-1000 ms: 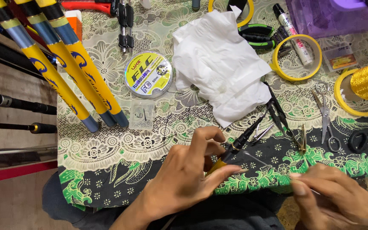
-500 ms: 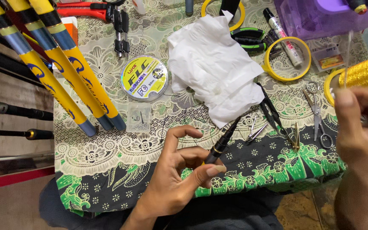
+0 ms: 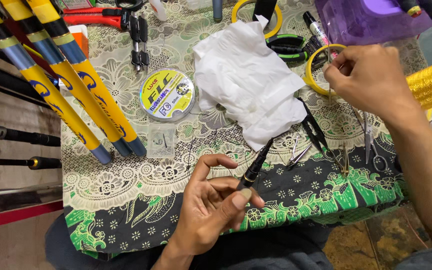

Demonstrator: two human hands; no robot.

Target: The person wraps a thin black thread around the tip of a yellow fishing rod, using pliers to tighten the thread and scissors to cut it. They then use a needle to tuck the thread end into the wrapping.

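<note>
The left hand (image 3: pixel 211 210) pinches a thin black rod (image 3: pixel 254 166) near the worktop's (image 3: pixel 126 200) near edge, while the right hand (image 3: pixel 371 80), far right, holds fingers closed on a fine thread (image 3: pixel 329 52).

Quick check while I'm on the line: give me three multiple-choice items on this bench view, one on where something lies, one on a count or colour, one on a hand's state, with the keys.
1. Where is the line spool?
A. left of the white tissue
B. on the purple box
C. in the right hand

2. How many yellow-and-blue rod sections lie on the tablecloth?
A. one
B. three
C. five

3. What is the left hand doing?
A. resting flat
B. holding scissors
C. pinching a thin black rod tip

Key: 1 A, the spool lies beside the tissue's left edge. 2 B, three lie side by side. 3 C, thumb and fingers close on it, while the right hand is raised with fingertips pinched.
</note>
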